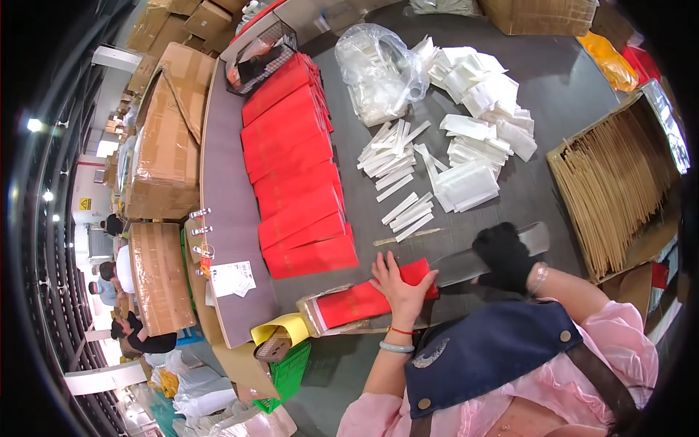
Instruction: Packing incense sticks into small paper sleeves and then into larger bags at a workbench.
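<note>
My bare left hand (399, 289) lies with spread fingers on a long red paper packet (349, 304) near the table's front edge. Around the packet's left end is a shiny, clear-looking edge (312, 315). To the right, my black-gloved right hand (502, 256) is closed round a long, see-through plastic piece (535, 237), which sticks out on both sides of the glove. Its exact kind is hard to make out. Beyond my left hand, a row of overlapping red packets (291, 146) runs away from me. White paper strips (408, 215) and white packets (470, 186) lie farther off.
A clear bag of white pieces (378, 73) sits at the back. On the right stands a carton of thin brown sticks or card edges (619, 182). A wire basket (263, 58), white labels (233, 280), a green crate (291, 373) and large cartons (164, 277) are on the left.
</note>
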### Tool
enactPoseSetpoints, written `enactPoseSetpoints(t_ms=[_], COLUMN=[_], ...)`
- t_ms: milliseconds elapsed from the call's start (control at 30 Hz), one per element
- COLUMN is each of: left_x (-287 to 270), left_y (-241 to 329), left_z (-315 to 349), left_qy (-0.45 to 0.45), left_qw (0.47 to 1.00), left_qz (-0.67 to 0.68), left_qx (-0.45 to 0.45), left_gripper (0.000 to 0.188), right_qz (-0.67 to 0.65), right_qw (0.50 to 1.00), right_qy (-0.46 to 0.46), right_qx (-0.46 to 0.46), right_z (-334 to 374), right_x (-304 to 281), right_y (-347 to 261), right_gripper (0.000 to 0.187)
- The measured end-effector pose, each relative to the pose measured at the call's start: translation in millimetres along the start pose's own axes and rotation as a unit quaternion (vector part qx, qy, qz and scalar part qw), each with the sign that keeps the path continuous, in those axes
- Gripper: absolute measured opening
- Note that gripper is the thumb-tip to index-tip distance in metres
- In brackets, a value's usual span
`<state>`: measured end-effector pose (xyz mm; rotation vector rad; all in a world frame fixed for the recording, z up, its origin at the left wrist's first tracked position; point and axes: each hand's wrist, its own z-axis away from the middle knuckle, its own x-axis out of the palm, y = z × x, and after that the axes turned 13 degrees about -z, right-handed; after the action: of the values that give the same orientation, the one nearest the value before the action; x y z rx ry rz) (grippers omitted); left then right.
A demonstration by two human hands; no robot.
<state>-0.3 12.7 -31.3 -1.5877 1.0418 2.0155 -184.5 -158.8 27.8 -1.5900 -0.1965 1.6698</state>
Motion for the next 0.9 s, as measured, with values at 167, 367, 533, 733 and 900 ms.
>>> enactPoseSetpoints(t_ms=[167,367,533,733,900], left_x=[-3,-4,-4,13,18], left_y=[8,10,11,63,107], left_z=[-13,-83,-94,-111,-124], left_qy=[0.004,0.079,0.043,0.114,0.146], left_qw=[0.999,0.985,0.967,0.937,0.942], left_qz=[0.012,-0.05,-0.094,0.039,0.022], left_qx=[0.034,0.142,0.233,0.327,0.302], left_gripper=[0.09,0.024,0.011,0.016,0.024], right_qz=[-0.027,-0.054,-0.145,0.141,0.067], right_qw=[0.996,0.955,0.807,0.874,0.855], right_qy=[0.024,0.29,0.513,0.388,0.384], right_qx=[-0.08,-0.035,0.253,0.257,0.341], right_z=[-26,30,165,237,216], right_x=[39,-25,-69,-69,-73], right_y=[-14,49,184,265,245], right_gripper=[0.064,0.052,0.033,0.03,0.023])
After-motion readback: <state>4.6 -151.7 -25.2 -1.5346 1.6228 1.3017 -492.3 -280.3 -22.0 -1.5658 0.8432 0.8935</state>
